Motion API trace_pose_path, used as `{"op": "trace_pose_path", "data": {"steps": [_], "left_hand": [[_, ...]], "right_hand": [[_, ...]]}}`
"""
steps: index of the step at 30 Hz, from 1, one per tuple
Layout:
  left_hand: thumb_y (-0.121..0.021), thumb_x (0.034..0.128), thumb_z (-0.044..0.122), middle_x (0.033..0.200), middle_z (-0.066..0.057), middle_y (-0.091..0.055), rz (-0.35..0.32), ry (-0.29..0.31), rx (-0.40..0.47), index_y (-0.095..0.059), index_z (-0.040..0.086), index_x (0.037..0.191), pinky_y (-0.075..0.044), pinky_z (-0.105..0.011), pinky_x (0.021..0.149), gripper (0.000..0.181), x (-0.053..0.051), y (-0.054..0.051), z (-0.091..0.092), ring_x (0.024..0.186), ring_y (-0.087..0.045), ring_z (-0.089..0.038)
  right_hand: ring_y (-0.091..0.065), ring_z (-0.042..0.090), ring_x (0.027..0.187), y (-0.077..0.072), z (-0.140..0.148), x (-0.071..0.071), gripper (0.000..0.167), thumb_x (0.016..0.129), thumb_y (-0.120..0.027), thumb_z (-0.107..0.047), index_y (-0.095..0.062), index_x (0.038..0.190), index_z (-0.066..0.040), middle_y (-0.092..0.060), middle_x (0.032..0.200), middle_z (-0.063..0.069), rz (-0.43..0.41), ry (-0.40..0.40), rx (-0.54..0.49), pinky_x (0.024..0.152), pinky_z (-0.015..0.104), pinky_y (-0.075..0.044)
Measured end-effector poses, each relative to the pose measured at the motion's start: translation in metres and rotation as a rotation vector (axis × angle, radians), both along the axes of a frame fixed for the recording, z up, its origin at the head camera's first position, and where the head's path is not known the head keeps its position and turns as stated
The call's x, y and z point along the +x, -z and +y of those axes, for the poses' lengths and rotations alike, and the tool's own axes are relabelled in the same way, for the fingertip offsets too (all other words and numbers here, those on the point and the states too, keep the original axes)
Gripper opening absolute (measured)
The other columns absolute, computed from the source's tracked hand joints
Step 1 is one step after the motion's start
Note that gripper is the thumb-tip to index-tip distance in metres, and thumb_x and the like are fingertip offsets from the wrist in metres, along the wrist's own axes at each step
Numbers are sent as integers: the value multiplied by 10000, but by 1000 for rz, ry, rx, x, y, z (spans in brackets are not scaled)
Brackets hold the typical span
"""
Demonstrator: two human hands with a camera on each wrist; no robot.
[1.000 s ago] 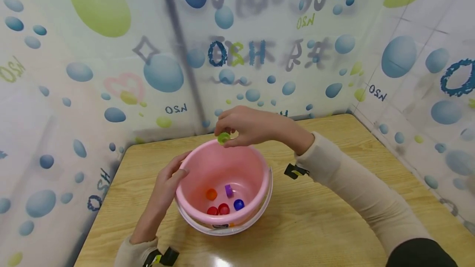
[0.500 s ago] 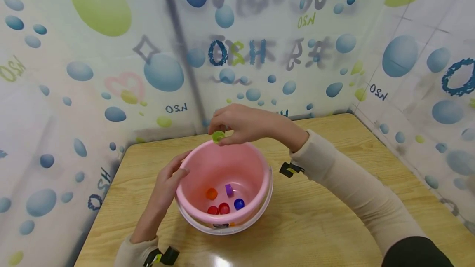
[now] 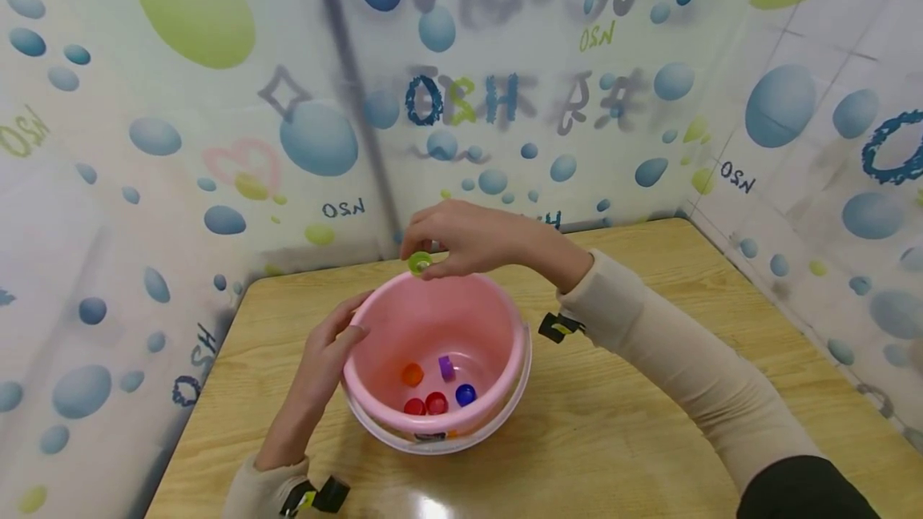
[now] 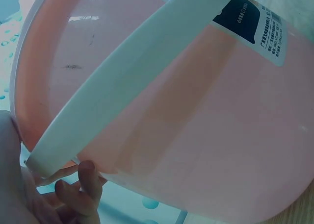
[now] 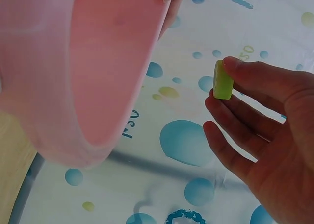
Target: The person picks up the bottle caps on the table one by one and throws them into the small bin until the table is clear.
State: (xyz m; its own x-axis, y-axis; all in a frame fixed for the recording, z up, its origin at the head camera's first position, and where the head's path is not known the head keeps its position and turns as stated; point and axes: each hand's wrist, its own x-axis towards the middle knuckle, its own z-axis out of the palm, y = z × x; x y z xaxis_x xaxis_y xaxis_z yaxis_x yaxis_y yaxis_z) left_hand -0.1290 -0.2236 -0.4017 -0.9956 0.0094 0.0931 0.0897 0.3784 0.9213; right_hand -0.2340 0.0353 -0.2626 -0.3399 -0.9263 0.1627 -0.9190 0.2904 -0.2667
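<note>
A pink bucket [image 3: 433,315] stands on the wooden table, tilted toward me in the head view. My left hand [image 3: 320,371] grips its left rim, thumb over the edge and the other fingers outside. Up close in the left wrist view, the fingers [image 4: 88,185] curl beside the end of the white handle [image 4: 117,82]. Above the far rim, my right hand [image 3: 465,240] pinches a small green bottle cap [image 3: 420,263] between thumb and fingers. The right wrist view has that cap [image 5: 222,82] apart from the bucket wall. An orange cap [image 3: 413,375] and a blue cap [image 3: 465,395] lie inside.
Also on the bucket floor are a purple cap [image 3: 446,368] on its side and two red caps [image 3: 436,403] near the front. The table [image 3: 613,415] extends around the bucket. A patterned curtain [image 3: 461,62] hangs behind and along both sides.
My right hand has shifted slightly left and up with the green bottle cap still pinched. My left hand and the bucket have stayed in place.
</note>
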Motion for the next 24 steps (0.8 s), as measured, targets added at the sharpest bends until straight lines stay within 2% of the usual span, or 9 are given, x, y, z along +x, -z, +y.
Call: {"op": "trace_pose_path", "data": {"steps": [3, 8, 15, 24], "left_hand": [[-489, 1044, 236, 1418, -121, -634, 4, 0, -3, -578, 239, 1471, -561, -183, 862, 436, 0, 0, 0, 1101, -671, -135], [-493, 1040, 224, 1401, -128, -644, 15, -3, -8, -590, 227, 1459, -562, -188, 858, 430, 0, 1, 0, 1119, -673, -199], [-488, 1047, 239, 1445, -108, -619, 5, 4, -9, -574, 243, 1472, -555, -179, 871, 434, 0, 1, -1, 1178, -656, -228], [-482, 1054, 239, 1437, -118, -619, 15, 18, -10, -567, 240, 1477, -565, -189, 860, 432, 0, 1, -1, 1166, -661, -253]], "right_hand": [[-646, 151, 1023, 1, -1, 1, 295, 930, -770, -228, -737, 1209, -136, -709, 1141, 8, -15, 17, 12, 900, 256, -558], [-650, 167, 1077, 3, -3, 2, 347, 906, -800, -267, -732, 1220, -136, -702, 1170, 10, -43, 47, 46, 930, 276, -564], [-646, 173, 1054, 5, 0, 1, 347, 910, -795, -266, -738, 1207, -97, -709, 1159, 39, -38, 36, 57, 940, 321, -573], [-644, 158, 1050, 8, 6, -2, 331, 908, -796, -262, -740, 1200, -117, -708, 1135, 8, -32, 51, 43, 944, 325, -573]]}}
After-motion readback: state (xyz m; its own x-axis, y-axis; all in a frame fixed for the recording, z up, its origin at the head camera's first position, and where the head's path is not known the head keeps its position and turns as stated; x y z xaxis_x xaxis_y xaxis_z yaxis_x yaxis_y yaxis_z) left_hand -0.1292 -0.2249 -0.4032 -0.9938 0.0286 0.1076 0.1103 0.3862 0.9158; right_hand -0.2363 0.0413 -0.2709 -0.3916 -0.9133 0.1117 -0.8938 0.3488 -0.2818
